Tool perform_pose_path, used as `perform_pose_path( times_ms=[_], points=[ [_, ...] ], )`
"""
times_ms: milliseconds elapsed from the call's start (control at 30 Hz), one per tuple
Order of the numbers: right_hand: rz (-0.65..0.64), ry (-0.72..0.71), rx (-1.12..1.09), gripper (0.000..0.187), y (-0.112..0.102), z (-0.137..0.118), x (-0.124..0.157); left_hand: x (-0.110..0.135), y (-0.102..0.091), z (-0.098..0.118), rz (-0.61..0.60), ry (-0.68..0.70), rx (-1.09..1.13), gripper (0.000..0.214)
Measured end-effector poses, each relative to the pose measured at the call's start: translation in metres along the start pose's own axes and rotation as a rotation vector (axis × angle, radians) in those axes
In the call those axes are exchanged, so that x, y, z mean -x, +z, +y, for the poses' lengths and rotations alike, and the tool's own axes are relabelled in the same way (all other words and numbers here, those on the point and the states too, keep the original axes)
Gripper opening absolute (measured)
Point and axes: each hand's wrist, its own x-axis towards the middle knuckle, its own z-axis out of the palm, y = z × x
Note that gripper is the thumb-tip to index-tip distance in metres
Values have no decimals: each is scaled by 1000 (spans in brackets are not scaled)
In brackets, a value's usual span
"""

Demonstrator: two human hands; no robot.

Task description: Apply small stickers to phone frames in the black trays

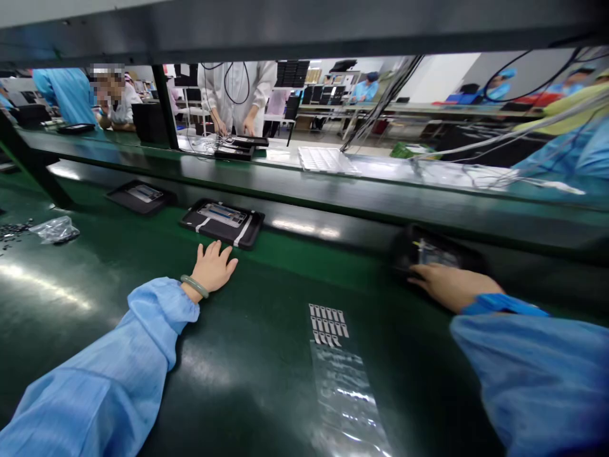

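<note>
My left hand (213, 266) lies on the green work surface, fingers spread and holding nothing. Just beyond its fingertips sits a shallow black tray (190, 222) with two white strips across it and an electronic part (222, 214) inside. On the right, my right hand (454, 285) has its fingers closed at the near edge of another black tray (469, 254), which is smeared by motion. Something light with a yellow bit shows inside that tray. Between my arms is a clear film sheet (345, 393) with rows of small white labels (328, 325) at its far end.
A third black tray (143, 197) stands at the back left. Further left are a clear plastic bag (56, 228) and scattered small black pieces (14, 231). A raised ledge (304, 190) runs along the back; a shelf (304, 28) hangs overhead. Co-workers are beyond.
</note>
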Motion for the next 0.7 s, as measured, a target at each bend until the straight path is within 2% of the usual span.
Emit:
perform_pose_path(
  times_ms=[67, 167, 300, 333, 433, 500, 567, 700],
  points=[
    [-82, -147, 29, 19, -3, -39, -8, -1, -1, 2, 12, -9, 22, 44],
    [-117, -353, 62, 21, -6, -104, -8, 0, -5, 7, 41, -28, 46, 44],
    [-92, -590, 78, 24, -1, -177, 12, -3, -8, 11, 55, -24, 78, 40],
    [-32, -672, 91, 28, 1, -190, 19, -4, -8, 11, 53, -23, 89, 38],
    [188, -938, 35, 39, 0, -221, 38, -7, -9, 10, 46, -28, 140, 37],
    [306, -1039, 13, 40, -7, -237, 51, -8, -11, 9, 33, -26, 186, 38],
    [354, -1081, 11, 39, -16, -250, 64, -7, -14, 9, 9, -16, 240, 39],
    [355, -1115, -10, 40, -26, -268, 92, -7, -20, 7, -36, -1, 344, 42]
  ],
)
